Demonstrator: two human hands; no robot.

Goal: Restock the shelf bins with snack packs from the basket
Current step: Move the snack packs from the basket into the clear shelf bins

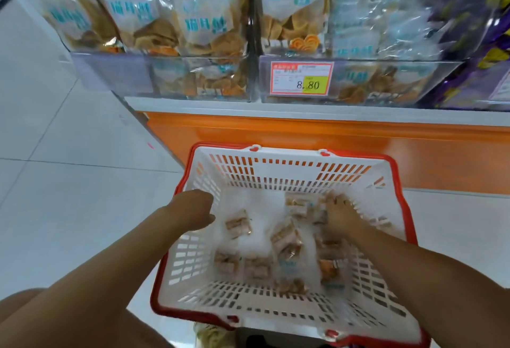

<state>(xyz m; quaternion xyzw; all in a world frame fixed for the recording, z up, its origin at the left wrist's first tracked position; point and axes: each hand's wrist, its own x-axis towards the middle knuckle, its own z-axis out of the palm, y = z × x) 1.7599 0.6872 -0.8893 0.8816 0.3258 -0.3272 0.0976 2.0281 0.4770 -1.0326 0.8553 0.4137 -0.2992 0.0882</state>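
Observation:
A white basket [278,307] with a red rim stands low in front of the shelf. Several small clear snack packs [285,238] of brown biscuits lie loose on its bottom. My left hand [193,211] lies over the basket's left rim with its fingers curled down over the edge and mostly hidden. My right hand [340,213] is deep in the far right corner, fingers curled down on a snack pack [317,209] there; the hand is blurred. Clear shelf bins [198,77] above hold large bags of fried snacks.
A second clear bin [358,82] carries a red price tag [302,78] reading 8.80. Purple bags [474,43] fill the shelf at the right. An orange shelf base [303,137] runs behind the basket. White tiled floor [69,182] stretches to the left.

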